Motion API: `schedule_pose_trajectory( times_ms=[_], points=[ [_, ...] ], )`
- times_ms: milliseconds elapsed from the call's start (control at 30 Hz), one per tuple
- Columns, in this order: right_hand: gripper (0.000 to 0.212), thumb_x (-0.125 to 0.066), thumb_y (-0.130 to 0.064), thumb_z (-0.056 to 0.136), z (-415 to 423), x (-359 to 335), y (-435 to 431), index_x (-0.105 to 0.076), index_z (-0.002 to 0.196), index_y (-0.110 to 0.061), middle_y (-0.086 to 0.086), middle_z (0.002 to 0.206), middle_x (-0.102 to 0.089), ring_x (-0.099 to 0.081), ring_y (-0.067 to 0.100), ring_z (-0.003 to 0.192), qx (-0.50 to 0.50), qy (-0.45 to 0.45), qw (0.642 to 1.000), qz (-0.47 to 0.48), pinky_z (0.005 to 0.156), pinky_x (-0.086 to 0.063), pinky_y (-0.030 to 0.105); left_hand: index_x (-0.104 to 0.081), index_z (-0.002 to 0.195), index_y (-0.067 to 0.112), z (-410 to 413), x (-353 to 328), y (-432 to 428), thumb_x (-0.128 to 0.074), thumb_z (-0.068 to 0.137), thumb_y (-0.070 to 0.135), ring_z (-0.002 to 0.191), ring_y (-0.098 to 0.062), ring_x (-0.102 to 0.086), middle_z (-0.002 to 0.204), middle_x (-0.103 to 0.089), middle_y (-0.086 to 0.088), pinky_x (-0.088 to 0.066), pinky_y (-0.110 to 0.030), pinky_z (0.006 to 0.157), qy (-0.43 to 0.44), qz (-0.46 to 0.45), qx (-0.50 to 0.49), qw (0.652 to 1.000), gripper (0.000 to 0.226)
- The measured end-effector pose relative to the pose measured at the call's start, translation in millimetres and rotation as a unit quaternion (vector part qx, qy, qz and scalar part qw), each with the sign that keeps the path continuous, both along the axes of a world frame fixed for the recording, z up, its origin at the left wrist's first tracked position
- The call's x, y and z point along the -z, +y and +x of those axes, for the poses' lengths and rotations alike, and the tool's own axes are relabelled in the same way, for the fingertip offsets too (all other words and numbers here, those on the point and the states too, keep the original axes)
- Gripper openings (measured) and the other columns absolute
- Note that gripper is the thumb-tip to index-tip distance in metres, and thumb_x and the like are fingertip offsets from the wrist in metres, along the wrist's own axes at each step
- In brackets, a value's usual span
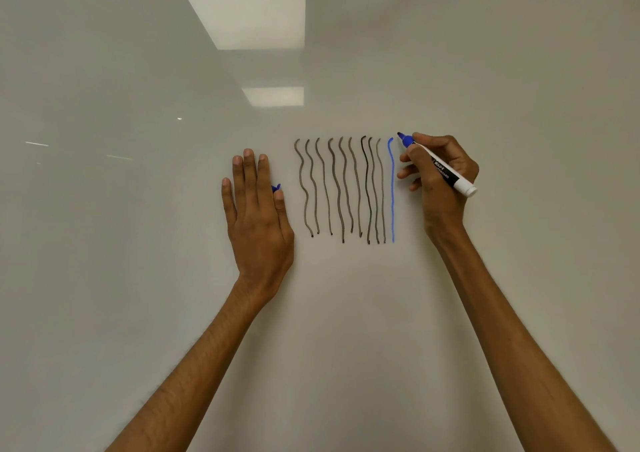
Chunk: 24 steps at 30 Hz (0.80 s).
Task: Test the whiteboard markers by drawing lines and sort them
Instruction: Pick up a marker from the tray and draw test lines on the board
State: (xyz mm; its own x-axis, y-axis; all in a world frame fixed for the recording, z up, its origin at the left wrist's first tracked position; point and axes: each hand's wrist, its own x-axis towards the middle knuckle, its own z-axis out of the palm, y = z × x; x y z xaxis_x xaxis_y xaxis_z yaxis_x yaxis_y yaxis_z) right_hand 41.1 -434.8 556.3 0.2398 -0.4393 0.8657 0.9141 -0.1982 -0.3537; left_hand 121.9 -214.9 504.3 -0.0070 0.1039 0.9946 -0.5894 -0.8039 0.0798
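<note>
The whiteboard fills the view. My right hand grips an uncapped blue marker, white and black in the barrel, with its tip at the board just right of the top of a blue line. Several wavy black lines run down the board to the left of the blue one. My left hand lies flat against the board, fingers straight, left of the lines. A blue cap shows under its thumb, mostly hidden by the hand.
Two ceiling lights reflect in the glossy board above the lines. The board stretches bare to the left, right and below my arms.
</note>
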Motion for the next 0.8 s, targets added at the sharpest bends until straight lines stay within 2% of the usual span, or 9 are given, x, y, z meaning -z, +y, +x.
schedule_pose_trajectory(
  times_ms=[367,800],
  points=[
    [0.005,-0.062,-0.003,0.091,4.1,2.9,1.2,-0.066,0.094,-0.004,0.003,0.074,-0.070,-0.065,0.019,0.057,0.019,-0.007,1.000,0.012,0.050,-0.048,0.024,-0.022,0.155,0.003,1.5,1.5,-0.8,-0.032,0.107,0.015,0.153,-0.027,-0.012,0.163,-0.018,-0.015,-0.010,-0.046,0.125,-0.004,0.001,-0.006,1.000,0.051],
    [0.006,-0.061,0.000,0.091,3.7,15.6,-6.1,-0.067,0.093,0.000,0.007,0.072,-0.067,-0.066,0.022,0.058,0.016,0.003,1.000,-0.021,0.051,-0.049,0.023,-0.021,0.156,0.004,0.6,1.0,-0.6,-0.030,0.107,0.017,0.153,-0.026,-0.011,0.164,-0.018,-0.014,-0.008,-0.044,0.125,-0.001,0.003,-0.008,1.000,0.051]
  ],
)
